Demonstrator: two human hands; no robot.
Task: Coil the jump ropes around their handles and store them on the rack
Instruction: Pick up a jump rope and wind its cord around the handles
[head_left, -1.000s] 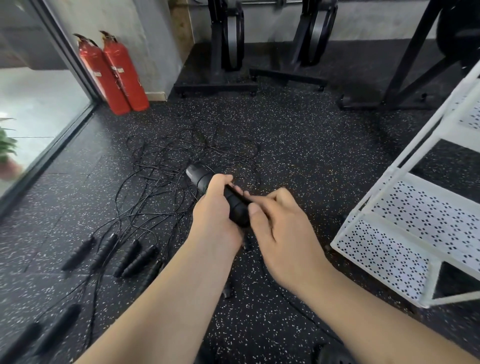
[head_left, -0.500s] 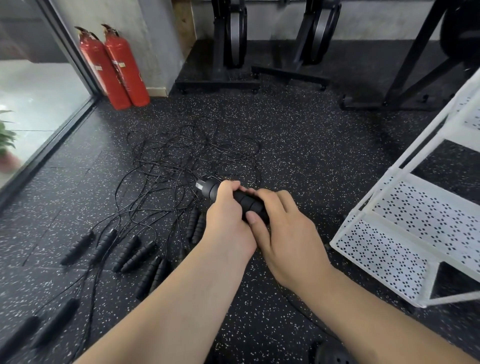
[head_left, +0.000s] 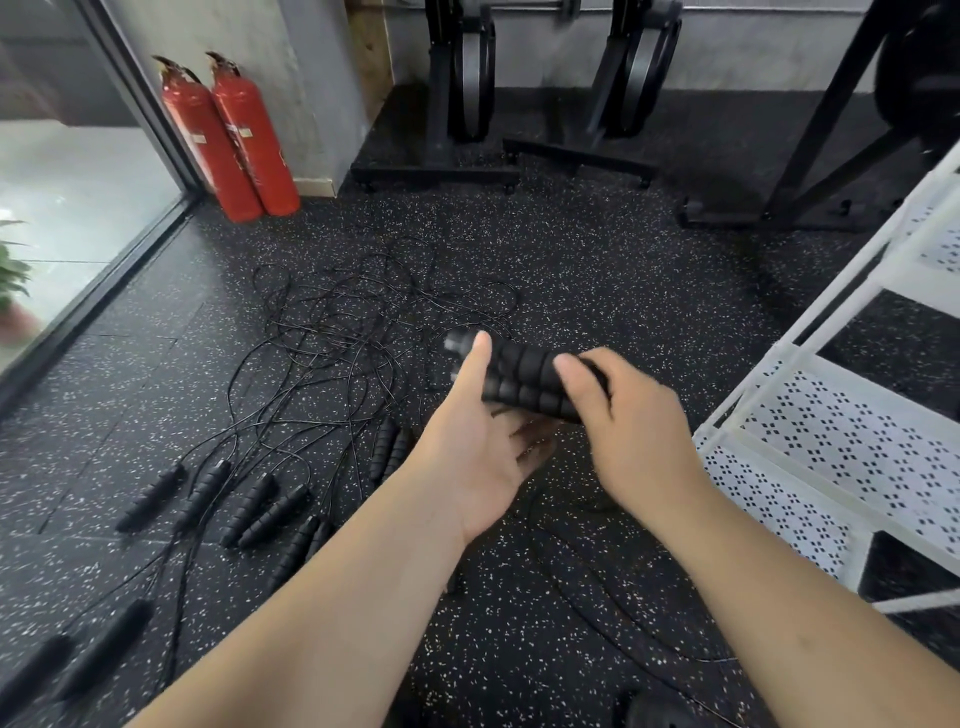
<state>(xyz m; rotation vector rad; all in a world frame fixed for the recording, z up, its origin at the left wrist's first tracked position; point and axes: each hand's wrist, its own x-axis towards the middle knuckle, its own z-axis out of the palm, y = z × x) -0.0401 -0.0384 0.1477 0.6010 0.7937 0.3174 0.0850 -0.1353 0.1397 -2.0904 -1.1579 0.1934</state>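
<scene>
Opening since half a second ago: left hand (head_left: 478, 447), palm turning up, fingers lying fairly straight beneath handles (head_left: 524, 379), thumb resting straight against them. Gripping the pair's right end: right hand (head_left: 623, 431), fingers curling round. Being held above floor (head_left: 571, 249), just left of rack (head_left: 831, 441). Lying tangled beyond: ropes (head_left: 337, 338).
</scene>
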